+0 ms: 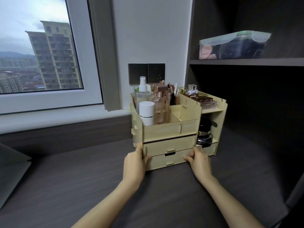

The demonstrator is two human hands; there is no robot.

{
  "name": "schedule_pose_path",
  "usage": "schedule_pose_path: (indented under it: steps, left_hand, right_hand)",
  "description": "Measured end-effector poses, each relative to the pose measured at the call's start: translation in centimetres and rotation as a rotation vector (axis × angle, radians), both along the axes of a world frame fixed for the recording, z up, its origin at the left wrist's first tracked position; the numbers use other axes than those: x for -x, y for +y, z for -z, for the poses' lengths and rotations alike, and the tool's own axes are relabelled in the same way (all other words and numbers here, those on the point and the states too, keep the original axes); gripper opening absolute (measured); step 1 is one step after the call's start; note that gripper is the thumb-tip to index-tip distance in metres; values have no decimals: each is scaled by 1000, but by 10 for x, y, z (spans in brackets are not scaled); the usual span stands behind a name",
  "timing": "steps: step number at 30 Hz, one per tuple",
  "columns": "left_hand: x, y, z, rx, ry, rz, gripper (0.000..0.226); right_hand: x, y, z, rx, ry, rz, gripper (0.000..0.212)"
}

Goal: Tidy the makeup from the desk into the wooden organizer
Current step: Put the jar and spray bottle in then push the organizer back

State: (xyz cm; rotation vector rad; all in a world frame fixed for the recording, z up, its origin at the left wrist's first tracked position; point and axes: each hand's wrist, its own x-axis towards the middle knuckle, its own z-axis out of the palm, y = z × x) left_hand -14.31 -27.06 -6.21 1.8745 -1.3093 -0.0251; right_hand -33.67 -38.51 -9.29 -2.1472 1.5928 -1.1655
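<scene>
The light wooden organizer [171, 129] stands on the dark desk [82, 186] near the wall. Its top left bay holds a white bottle [146, 113], a clear spray bottle [142, 92] and a pink glass bottle [159, 106]. Pencils and brushes stand behind them. Palettes [204, 99] and a small perfume bottle [192, 87] lie on the right top shelf, and a black jar [204, 134] sits in the right cubby. My left hand [134, 163] grips the organizer's lower left front corner. My right hand [199, 162] holds the lower drawer's right front end.
Two dark wall sockets [146, 73] sit behind the organizer. A clear lidded box [233, 45] rests on the dark shelf at upper right. A window [37, 46] fills the left, with a grey cushion [11, 171] at the left edge.
</scene>
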Motion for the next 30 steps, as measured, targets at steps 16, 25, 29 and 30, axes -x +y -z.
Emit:
schedule_pose_path:
  steps: [16,25,29,30]
  left_hand:
    - [27,-24,-1,-76,-193,-5,43]
    - [30,-26,-3,-90,-215,-21,44]
    - [28,-21,-8,-119,-223,-10,40]
    - [27,-19,-12,-127,-223,3,35]
  right_hand:
    - [24,-47,0,-35,-55,-66,39]
    - [25,-46,-4,-54,-61,-54,43]
    - [24,-42,-7,-45,-52,-29,43]
    - [22,-41,-8,-29,-52,-24,42]
